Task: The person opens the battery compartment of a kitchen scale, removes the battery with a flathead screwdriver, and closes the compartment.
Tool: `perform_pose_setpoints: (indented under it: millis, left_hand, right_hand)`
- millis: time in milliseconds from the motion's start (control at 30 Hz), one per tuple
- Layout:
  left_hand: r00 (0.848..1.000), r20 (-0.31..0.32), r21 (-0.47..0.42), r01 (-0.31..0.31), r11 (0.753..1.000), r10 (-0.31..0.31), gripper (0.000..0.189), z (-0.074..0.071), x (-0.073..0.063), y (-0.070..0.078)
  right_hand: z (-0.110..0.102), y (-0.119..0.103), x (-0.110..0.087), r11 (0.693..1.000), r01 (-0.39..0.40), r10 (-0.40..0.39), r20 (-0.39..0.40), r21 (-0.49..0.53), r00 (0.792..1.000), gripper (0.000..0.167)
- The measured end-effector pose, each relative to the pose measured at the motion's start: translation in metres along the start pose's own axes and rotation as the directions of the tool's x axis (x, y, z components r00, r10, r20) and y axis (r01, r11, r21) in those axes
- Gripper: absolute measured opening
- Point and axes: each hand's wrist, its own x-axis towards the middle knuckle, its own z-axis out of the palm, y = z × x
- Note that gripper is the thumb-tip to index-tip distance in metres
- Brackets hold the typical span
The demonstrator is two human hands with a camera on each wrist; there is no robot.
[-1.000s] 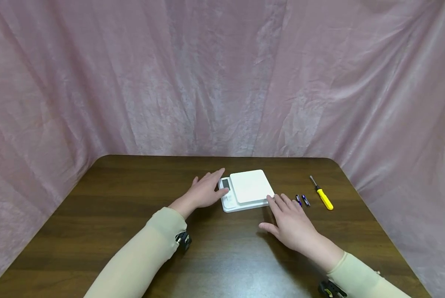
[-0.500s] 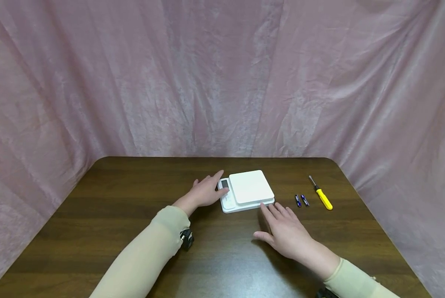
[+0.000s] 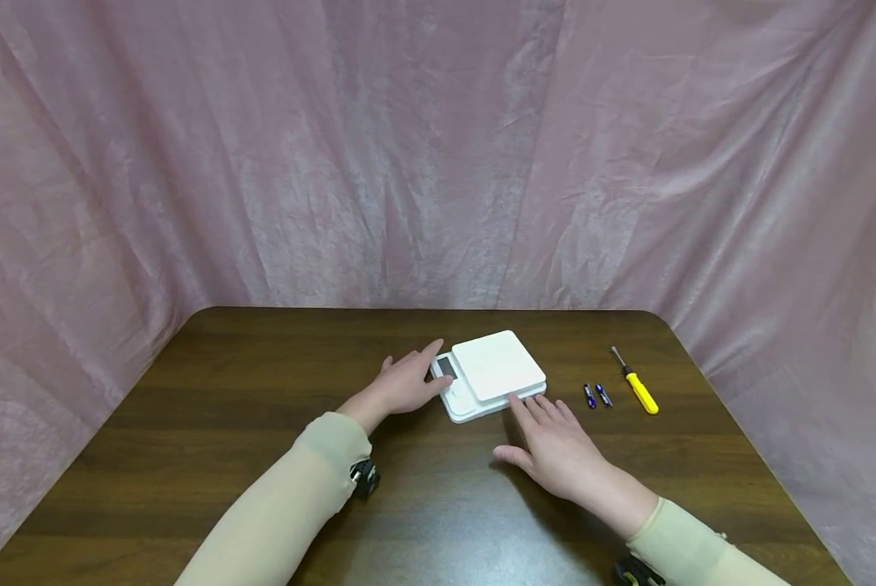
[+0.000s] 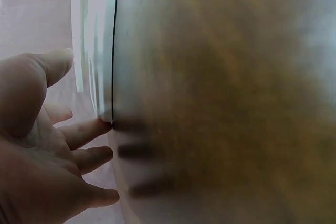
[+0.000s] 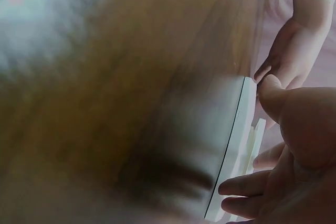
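A white kitchen scale (image 3: 499,365) with a small dark display (image 3: 447,368) lies on the table, slightly turned. At its left side is my left hand (image 3: 405,382), fingers spread and mostly straight, the thumb over the scale's left part. In the left wrist view a fingertip of the left hand (image 4: 39,150) meets the scale's lower edge (image 4: 102,45). My right hand (image 3: 558,452) reaches to the near edge with extended fingers. Its fingertips (image 5: 226,187) touch the scale's side (image 5: 236,140) in the right wrist view.
Two small blue batteries, a left one (image 3: 589,396) and a right one (image 3: 603,396), lie right of the scale. Beyond them is a screwdriver (image 3: 640,392) with a yellow handle. A pink curtain (image 3: 409,163) hangs behind the brown wooden table (image 3: 189,456).
The scale has turned a little counterclockwise. My right hand has shifted left from its near right corner to the middle of the near edge. The left hand stays at the left side.
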Motion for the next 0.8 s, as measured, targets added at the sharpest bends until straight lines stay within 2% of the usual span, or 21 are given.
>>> perform_pose_setpoints:
  millis: [400,533,667,800]
  left_hand:
    - [0.999,-0.029,-0.008,-0.03,1.0,0.03,0.081,0.008,-0.029,0.01]
    - [0.998,-0.039,0.007,-0.043,0.999,0.043,0.082,0.01,-0.038,0.016]
    - [0.998,-0.041,0.035,-0.044,0.998,0.046,0.082,0.012,-0.046,0.023]
    - [0.998,-0.038,0.067,-0.053,0.996,0.056,0.081,0.013,-0.053,0.028]
  right_hand:
    - [-0.001,0.005,0.015,1.0,0.009,-0.009,-0.006,0.008,1.0,0.082]
    - [-0.003,0.009,0.023,0.994,-0.017,0.014,0.027,0.105,1.0,0.081]
    - [-0.006,0.013,0.031,0.974,-0.057,0.047,0.05,0.218,0.998,0.081]
    - [-0.008,0.016,0.037,0.966,-0.067,0.053,0.062,0.248,0.997,0.081]
